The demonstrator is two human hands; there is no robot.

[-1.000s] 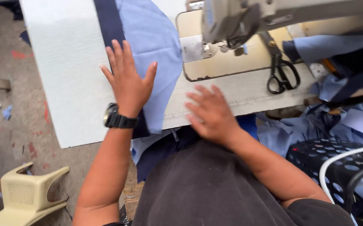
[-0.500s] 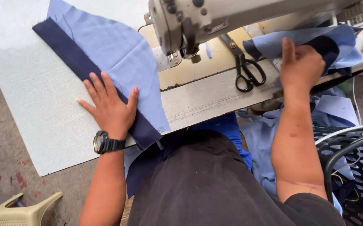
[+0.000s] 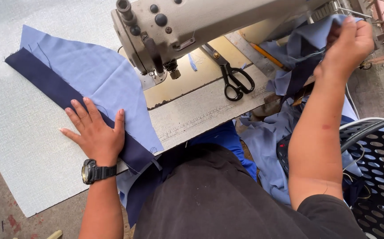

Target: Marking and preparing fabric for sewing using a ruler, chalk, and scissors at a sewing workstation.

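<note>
The right hand (image 3: pixel 349 42) is closed in a pinching grip on a bunched piece of light blue and navy cloth (image 3: pixel 296 57) at the far right edge of the desk, just beyond the grey sewing machine head (image 3: pixel 192 31). The left hand (image 3: pixel 95 132) lies open and flat, fingers spread, holding nothing; its palm presses the light blue fabric panel with a navy band along its edge (image 3: pixel 90 79) onto the pale textured desk (image 3: pixel 19 146).

The step in hand is judged to be the fetching of a second piece while the first is kept in place. It is done well if the flat palm is kept firm, so the navy band is not skewed, and if only one layer is drawn from the pile at the right, clear of the black-handled scissors (image 3: pixel 234 77), the steel ruler (image 3: pixel 254 55) and the yellow pencil (image 3: pixel 267 55) lying beside the machine. More blue cloth (image 3: pixel 267 150) hangs below the desk edge, near a black perforated basket (image 3: pixel 378 177).
</note>
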